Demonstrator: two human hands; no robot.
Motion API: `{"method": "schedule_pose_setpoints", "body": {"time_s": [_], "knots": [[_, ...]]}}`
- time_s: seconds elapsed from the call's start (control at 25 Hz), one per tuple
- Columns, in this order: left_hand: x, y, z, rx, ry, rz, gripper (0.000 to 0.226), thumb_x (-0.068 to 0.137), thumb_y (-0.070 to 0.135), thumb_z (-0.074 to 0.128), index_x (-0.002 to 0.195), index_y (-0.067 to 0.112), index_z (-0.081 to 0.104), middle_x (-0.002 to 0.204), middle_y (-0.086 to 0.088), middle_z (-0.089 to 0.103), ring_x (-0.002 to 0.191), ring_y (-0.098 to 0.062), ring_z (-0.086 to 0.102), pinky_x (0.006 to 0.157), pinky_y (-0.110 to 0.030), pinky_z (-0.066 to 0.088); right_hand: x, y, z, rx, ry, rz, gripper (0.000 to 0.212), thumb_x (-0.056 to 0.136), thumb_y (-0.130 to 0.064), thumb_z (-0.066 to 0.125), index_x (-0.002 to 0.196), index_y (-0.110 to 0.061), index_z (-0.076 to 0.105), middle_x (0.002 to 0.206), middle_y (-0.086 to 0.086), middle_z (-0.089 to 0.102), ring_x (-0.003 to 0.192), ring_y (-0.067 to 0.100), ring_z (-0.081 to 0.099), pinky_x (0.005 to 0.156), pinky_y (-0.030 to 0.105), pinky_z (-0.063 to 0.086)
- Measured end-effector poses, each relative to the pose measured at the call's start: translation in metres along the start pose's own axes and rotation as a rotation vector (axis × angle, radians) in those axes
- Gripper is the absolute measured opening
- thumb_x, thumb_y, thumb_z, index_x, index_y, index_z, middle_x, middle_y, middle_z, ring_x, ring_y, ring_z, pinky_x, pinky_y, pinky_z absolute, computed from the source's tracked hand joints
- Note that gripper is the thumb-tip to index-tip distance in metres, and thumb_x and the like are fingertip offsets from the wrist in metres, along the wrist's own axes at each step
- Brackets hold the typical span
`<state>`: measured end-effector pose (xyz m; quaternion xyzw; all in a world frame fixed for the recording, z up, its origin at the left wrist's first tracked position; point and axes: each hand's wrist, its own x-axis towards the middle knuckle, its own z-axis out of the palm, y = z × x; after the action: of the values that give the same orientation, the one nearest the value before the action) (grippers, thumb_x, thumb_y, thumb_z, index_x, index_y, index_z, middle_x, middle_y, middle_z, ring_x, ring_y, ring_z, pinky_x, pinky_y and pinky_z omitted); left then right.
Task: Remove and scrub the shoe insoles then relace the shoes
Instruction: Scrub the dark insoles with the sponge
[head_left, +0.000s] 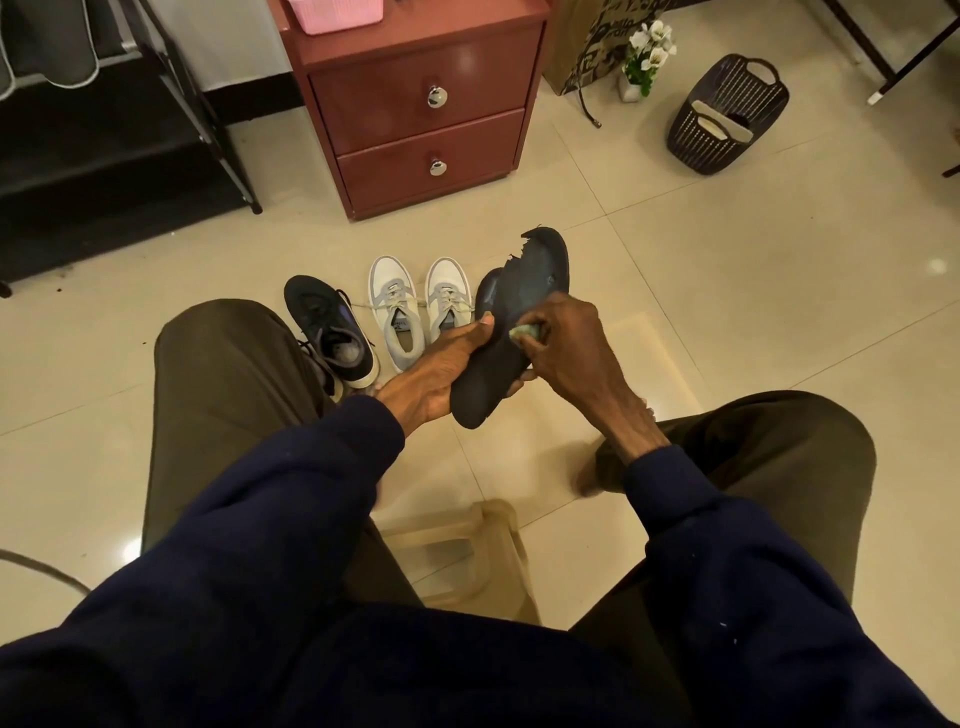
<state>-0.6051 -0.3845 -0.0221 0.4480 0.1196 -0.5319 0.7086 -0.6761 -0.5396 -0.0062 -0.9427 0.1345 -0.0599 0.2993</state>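
A dark, flat insole (535, 275) with a matte surface and a ragged, torn toe edge is held up above the tiled floor. It is gripped at its heel half by the left hand (441, 374), the thumb laid across the upper face and the fingers wrapped underneath. A second dark rounded edge is seen just behind it, on the left hand's side. A small greenish scrub pad (527, 331) is pinched in the curled fingers of the right hand (566, 343) and pressed against the insole's middle. The hands are thus brought close together on the same insole.

Just beyond the left hand, a black mesh sneaker (332, 332) and a pair of white-and-grey laced sneakers (395, 306) are lined up on the floor. Well beyond the right hand, a dark slotted plastic basket (727, 114) is seen holding pale insoles.
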Motion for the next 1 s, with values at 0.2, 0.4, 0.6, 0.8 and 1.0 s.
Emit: {"method": "schedule_pose_setpoints", "body": {"time_s": [0.2, 0.4, 0.6, 0.8, 1.0], "knots": [[0.0, 0.0, 0.0, 0.011, -0.026, -0.042, 0.031, 0.105, 0.035, 0.054, 0.118, 0.008, 0.064, 0.111, -0.024, 0.072, 0.097, -0.041, 0.069, 0.078, -0.047, 0.06, 0.002, 0.009, -0.011, -0.004, 0.082, 0.089, 0.015, 0.088, -0.022, 0.079, 0.098, -0.011, 0.078, 0.094, 0.004, 0.07, 0.08, 0.012, 0.064, 0.073, 0.029, 0.059], [0.007, -0.001, -0.006, -0.026, 0.107, 0.032, 0.027, 0.102, 0.031, 0.06, 0.114, 0.007, 0.067, 0.091, -0.011, 0.076, 0.076, -0.025, 0.075, 0.063, -0.034, 0.062, -0.008, -0.028, -0.003, 0.141, -0.333, -0.124, 0.007, 0.083, -0.017, 0.082, 0.089, -0.014, 0.081, 0.085, -0.004, 0.072, 0.071, 0.008, 0.065, 0.065, 0.025, 0.057], [0.007, -0.002, -0.002, -0.106, 0.105, 0.042, 0.023, 0.104, 0.027, 0.058, 0.113, 0.008, 0.069, 0.097, -0.013, 0.078, 0.079, -0.029, 0.077, 0.066, -0.045, 0.064, -0.002, -0.01, -0.002, -0.158, -0.006, -0.041, 0.014, 0.085, -0.027, 0.081, 0.089, -0.014, 0.079, 0.086, 0.001, 0.072, 0.076, 0.016, 0.063, 0.064, 0.026, 0.049], [0.012, -0.003, -0.01, -0.049, 0.147, 0.036, 0.044, 0.1, 0.032, 0.065, 0.134, 0.006, 0.06, 0.103, -0.012, 0.075, 0.088, -0.028, 0.074, 0.077, -0.04, 0.062, -0.01, -0.032, -0.002, 0.187, -0.486, -0.13, 0.004, 0.084, -0.016, 0.081, 0.086, -0.013, 0.081, 0.082, -0.006, 0.072, 0.067, 0.007, 0.064, 0.059, 0.015, 0.05], [0.012, -0.004, -0.007, -0.1, 0.119, 0.033, 0.048, 0.097, 0.03, 0.067, 0.139, 0.009, 0.058, 0.127, -0.02, 0.07, 0.111, -0.039, 0.069, 0.1, -0.061, 0.053, -0.001, 0.0, -0.004, -0.187, 0.005, 0.026, 0.015, 0.085, -0.03, 0.081, 0.088, -0.015, 0.078, 0.086, 0.001, 0.071, 0.073, 0.015, 0.064, 0.066, 0.034, 0.058]]}}
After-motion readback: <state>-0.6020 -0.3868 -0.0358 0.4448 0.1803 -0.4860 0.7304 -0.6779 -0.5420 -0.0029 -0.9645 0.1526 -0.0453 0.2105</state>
